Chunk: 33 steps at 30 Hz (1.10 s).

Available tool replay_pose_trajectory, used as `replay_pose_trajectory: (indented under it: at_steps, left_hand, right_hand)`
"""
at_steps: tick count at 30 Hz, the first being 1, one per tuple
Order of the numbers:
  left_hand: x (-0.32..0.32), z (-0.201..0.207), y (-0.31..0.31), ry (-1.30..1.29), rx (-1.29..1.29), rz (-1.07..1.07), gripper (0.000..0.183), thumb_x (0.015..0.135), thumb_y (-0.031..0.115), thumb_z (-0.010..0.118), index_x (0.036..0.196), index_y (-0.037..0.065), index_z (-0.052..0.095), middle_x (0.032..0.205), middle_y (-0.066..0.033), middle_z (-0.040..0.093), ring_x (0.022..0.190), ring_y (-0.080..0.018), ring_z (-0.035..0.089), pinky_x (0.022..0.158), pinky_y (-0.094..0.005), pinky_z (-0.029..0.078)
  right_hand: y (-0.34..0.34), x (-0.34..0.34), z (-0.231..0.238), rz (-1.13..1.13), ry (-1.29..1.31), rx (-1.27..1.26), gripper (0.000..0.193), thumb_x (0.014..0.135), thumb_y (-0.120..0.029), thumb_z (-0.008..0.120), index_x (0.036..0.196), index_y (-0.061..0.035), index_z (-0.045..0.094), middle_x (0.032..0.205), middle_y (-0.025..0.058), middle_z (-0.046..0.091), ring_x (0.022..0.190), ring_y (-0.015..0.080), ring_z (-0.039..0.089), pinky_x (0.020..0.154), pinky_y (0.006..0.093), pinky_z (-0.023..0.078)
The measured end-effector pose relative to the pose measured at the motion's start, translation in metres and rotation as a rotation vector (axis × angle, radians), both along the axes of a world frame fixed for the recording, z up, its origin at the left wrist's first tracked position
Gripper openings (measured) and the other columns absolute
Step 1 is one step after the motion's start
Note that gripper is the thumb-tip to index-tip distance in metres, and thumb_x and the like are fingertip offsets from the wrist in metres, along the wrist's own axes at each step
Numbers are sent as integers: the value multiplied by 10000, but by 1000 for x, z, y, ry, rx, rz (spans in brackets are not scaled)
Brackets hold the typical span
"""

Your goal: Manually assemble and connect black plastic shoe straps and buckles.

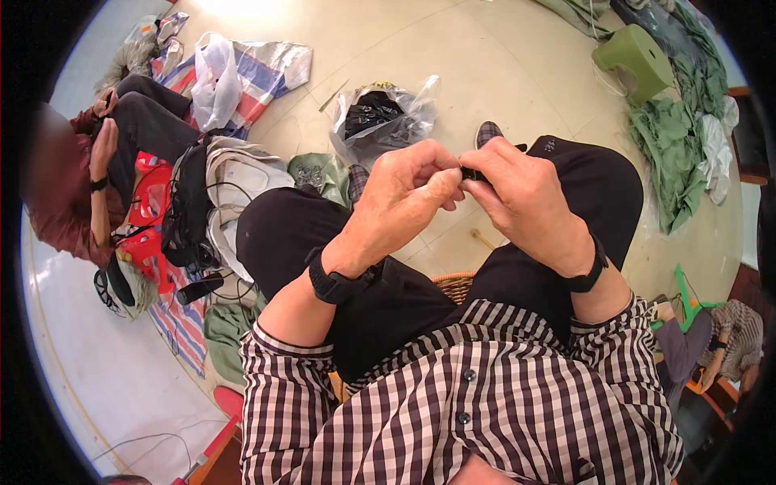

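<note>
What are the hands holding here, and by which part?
A small black object, pinched between the fingertips of both the left hand and right hand; which part cannot be told.

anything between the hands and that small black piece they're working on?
Nothing visible. The left hand and the right hand both pinch the small black piece directly at the fingertips, above the lap; most of it is hidden by the fingers.

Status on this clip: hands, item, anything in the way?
Left hand and right hand together above the lap, fingertips pinched on a small black piece. Piece mostly hidden; kind unclear. Nothing between the hands.
</note>
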<state>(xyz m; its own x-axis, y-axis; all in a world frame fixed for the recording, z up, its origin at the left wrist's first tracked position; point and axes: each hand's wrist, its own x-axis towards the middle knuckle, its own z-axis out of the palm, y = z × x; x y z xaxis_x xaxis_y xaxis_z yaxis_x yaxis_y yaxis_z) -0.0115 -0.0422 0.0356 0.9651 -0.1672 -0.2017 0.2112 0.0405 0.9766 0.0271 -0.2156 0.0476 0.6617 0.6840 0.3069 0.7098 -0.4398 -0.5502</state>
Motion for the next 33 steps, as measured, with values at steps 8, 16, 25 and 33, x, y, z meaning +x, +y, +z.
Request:
replay_pose_trajectory:
  at_steps: [8,16,25,33]
  left_hand:
    - [-1,-11,-4,-22,42,-71,152,820,69,511,812,-65,582,628,-104,611,553,-141,609,485,-264,493]
    - [-4,-7,0,-60,2,-14,151,831,56,503,755,-62,560,563,-84,578,474,-130,569,435,-250,468]
    - [1,-2,14,-96,-56,-105,122,816,85,529,811,-28,573,625,-75,594,519,-119,572,457,-248,455]
    - [-76,30,253,-124,172,724,183,863,134,523,973,6,594,858,-87,651,699,-123,619,628,-244,494]
  right_hand:
    - [4,-7,12,33,56,-10,260,697,41,626,942,-10,557,787,143,539,675,319,566,564,366,441]
    - [10,-9,21,23,92,13,244,694,61,618,923,17,544,781,149,523,651,305,549,553,341,422]
    - [-6,-3,6,21,285,72,163,749,67,570,907,26,561,709,79,558,540,139,516,513,257,410]
    - [9,21,5,-245,743,349,117,827,-14,560,935,31,568,756,22,568,554,61,446,508,197,364]
